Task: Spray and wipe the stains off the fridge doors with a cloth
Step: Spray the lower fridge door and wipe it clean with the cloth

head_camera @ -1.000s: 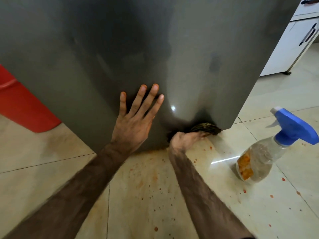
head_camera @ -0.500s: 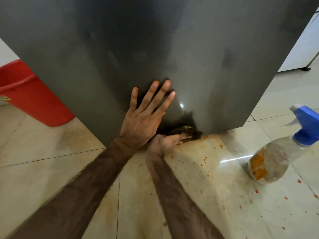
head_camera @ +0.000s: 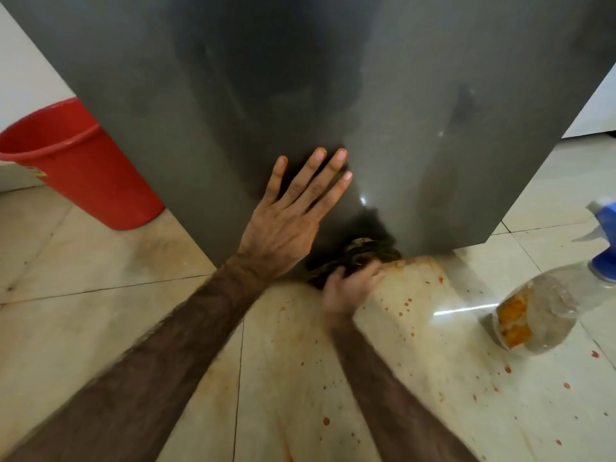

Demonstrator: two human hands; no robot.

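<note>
Soft indoor light. A small glare spot sits on the grey fridge door (head_camera: pixel 333 95) just right of the left hand (head_camera: pixel 286 221); a dark shadow pools below it. The right hand (head_camera: pixel 350 288) is motion-blurred. Straight edges bow outward at the borders.

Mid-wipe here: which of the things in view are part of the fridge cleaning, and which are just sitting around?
In the job:
- fridge door
- cloth, gripped by the right hand
- left hand, flat on the door
- spray bottle, standing on the floor

Just lying about:
- red bucket
- white cabinet

No lettering is legible; the spray bottle (head_camera: pixel 540 311) label is blurred.
</note>
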